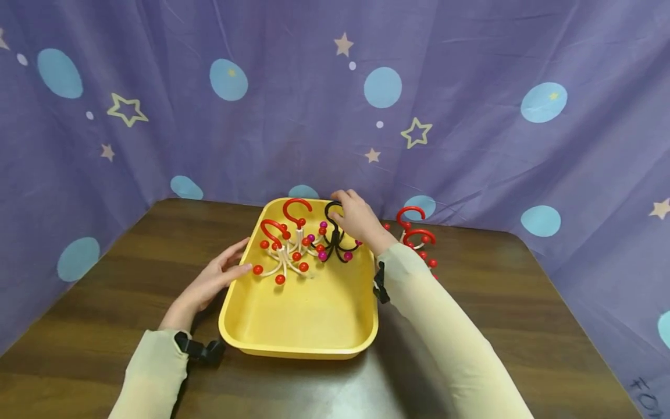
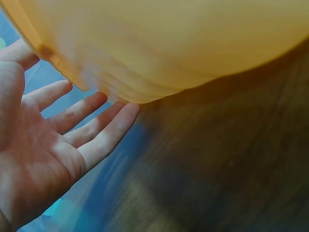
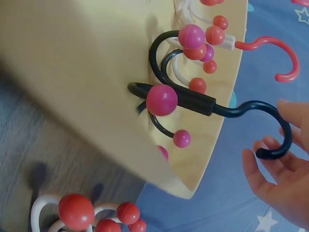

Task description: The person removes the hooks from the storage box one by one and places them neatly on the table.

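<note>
Black hanger [image 1: 335, 237] was in the tray [image 1: 309, 317], right hand [image 1: 361, 220] at its hook [image 3: 268, 108].
Right hand looked released: fingers loose around the hook. Left hand [image 1: 213, 280] was ungripped too, fingers extended against the tray's left side. Two white hangers [image 1: 283, 256] sat left of the black one; more red-hooked hangers [image 1: 421, 232] were on the surface [image 1: 497, 285], right of the tray.
</note>
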The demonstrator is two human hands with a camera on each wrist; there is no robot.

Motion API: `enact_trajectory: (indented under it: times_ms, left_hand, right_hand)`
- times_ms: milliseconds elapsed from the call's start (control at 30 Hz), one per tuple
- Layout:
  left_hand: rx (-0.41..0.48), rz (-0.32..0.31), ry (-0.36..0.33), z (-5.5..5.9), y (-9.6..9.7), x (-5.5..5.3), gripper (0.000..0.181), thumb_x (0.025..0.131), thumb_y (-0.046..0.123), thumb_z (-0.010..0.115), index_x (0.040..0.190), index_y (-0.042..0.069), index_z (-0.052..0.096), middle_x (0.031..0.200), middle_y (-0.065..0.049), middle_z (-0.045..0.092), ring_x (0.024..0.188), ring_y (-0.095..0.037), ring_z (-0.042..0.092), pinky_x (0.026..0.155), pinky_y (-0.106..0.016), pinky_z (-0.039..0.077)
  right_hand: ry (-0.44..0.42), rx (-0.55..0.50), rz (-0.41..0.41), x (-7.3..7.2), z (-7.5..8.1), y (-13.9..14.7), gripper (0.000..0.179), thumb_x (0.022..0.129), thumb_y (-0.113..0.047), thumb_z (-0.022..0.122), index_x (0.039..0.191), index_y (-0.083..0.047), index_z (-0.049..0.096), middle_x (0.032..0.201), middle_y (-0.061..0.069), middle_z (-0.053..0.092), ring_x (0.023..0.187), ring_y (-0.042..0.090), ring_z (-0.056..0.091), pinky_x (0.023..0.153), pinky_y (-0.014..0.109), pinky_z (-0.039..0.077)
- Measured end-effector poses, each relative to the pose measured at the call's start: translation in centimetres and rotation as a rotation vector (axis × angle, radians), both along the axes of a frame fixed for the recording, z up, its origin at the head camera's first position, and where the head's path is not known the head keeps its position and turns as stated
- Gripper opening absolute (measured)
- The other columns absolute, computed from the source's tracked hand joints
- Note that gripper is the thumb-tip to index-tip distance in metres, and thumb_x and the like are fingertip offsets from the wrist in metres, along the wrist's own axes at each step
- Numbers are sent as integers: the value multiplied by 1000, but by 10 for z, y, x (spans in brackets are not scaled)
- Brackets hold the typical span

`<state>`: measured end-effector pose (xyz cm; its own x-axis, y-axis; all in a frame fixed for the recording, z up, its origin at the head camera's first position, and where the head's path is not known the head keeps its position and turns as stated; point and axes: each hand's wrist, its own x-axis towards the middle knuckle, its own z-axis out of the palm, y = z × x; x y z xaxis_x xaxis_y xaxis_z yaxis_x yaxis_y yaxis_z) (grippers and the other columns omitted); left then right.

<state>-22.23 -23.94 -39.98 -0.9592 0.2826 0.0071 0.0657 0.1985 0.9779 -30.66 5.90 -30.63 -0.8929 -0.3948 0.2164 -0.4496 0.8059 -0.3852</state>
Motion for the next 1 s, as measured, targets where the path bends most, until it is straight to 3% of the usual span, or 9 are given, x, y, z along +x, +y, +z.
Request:
enact_trajectory:
  times_ms: [167,433,700,1000]
  left_hand:
    - [15,0,-8,-2,1,1,62,85,24,52,136,23,18,127,-19,33,98,-25,51,73,-36,47]
    - [6,-9,1,0,-1,0,63,85,23,52,137,22,16,128,-21,32,100,-26,51,73,-36,47]
    - [6,9,-8,-1,0,0,63,84,27,53,136,25,19,128,-16,33,102,-25,50,73,-37,47]
    - [6,14,-10,-1,0,1,62,84,26,53,136,24,19,128,-17,33,101,-25,50,73,-37,47]
  right_hand:
    - [-4,35,-2,-2,-3,-6,36,85,-30,51,118,-17,45,109,4,47,95,17,49,77,32,43]
    - [-27,-6,0,-3,-2,-5,27,86,-26,49,111,-17,46,99,4,54,78,14,52,63,28,44]
    - [-71,-24,-9,-1,-2,-5,26,89,-28,42,113,-17,45,72,1,54,51,16,46,48,28,37]
    - [-27,-15,29,3,6,-5,26,90,-26,42,110,-16,55,93,0,58,63,13,51,57,26,41]
